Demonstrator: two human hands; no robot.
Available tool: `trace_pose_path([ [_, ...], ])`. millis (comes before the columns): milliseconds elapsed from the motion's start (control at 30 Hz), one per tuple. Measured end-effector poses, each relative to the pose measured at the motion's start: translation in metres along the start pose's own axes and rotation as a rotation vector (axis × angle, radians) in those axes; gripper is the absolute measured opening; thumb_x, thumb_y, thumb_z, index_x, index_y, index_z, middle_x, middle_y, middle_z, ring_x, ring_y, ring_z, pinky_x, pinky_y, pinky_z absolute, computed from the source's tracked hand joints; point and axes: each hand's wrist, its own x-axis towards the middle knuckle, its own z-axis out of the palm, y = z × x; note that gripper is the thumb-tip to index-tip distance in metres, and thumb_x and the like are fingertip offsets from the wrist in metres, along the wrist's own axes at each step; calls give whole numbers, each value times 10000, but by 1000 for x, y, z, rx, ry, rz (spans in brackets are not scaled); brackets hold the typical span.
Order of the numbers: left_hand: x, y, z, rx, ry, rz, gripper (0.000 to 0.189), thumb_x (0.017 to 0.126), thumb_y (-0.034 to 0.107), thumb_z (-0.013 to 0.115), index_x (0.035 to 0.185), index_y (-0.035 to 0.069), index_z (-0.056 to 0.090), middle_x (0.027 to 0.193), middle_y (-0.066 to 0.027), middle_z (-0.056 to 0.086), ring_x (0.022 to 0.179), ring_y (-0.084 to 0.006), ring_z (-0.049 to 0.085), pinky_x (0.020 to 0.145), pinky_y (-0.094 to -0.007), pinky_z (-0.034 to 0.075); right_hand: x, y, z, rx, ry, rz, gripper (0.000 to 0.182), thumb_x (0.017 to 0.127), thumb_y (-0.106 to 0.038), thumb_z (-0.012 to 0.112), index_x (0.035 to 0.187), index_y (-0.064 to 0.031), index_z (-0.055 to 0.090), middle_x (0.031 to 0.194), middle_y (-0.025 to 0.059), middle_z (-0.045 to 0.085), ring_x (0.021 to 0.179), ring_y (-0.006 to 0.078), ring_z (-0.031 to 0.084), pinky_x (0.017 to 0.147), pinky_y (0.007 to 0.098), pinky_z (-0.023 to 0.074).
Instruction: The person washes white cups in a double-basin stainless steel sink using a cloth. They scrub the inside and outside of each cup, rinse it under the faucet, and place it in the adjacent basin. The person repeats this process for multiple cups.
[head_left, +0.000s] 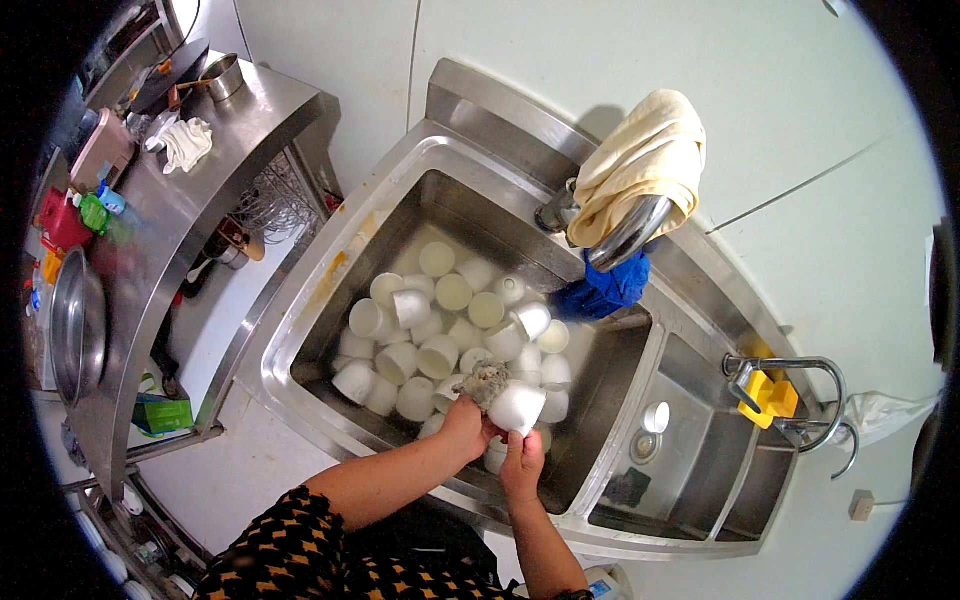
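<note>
A white cup (517, 407) is tilted above the near side of a large steel sink basin (600, 352). My right hand (523, 459) holds it by its lower end. My left hand (469, 429) grips a grey, fuzzy scrubber (486, 381) beside the cup's left side; some of its fingers are hidden behind the cup. Many similar white cups (439, 356) lie heaped below both hands in cloudy water, some upright, others on their sides or upside down.
A chrome faucet (630, 236), draped with a cream cloth (645, 165), overhangs the basin. Under it hangs a blue cloth (611, 285). In the smaller right-hand basin, a white cup (657, 417) lies near the drain (645, 447). A steel counter (202, 165) with cookware stands at left.
</note>
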Motion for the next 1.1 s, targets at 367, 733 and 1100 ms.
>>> trace_pose_path([
  [367,-48,9,2,916,-115,282,417,796,77,497,1178,83,328,1070,-51,476,963,-176,473,826,-300,398,14,-11,-4,71,68,3,132,869,-86,425,944,3,488,854,50,543,784,116,504,725,252,412],
  [733,-11,48,17,534,-250,-223,359,847,338,404,1081,81,495,1001,-42,566,921,-167,544,774,-348,450,11,-12,-32,196,-339,273,126,853,-132,460,890,-30,523,768,21,530,673,98,486,625,227,392],
  [1100,6,26,-36,470,130,-48,307,790,197,479,1066,65,461,989,-88,529,794,-209,559,651,-339,485,51,26,-26,-98,-233,176,136,843,-181,503,877,-50,514,688,-5,510,589,79,453,546,225,382],
])
